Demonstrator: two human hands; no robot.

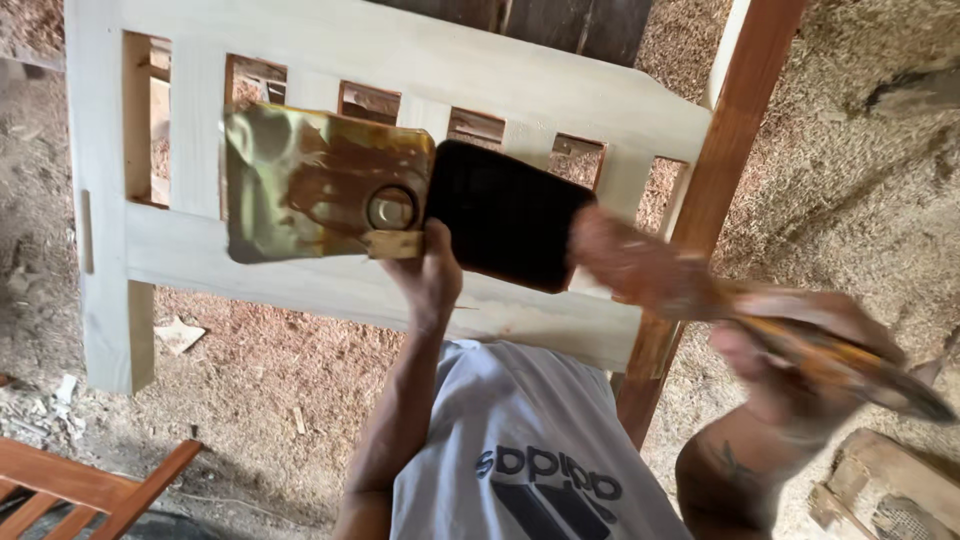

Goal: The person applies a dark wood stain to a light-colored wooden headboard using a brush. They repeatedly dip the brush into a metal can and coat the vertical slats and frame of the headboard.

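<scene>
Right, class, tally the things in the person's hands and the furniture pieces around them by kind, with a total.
Stain-smeared rectangular tin can, in left hand: 1
Paintbrush, in right hand: 1
Unfinished pale slatted wooden frame: 1
Reddish-brown stained wooden pieces: 2, post and slatted piece
Total: 5
</scene>
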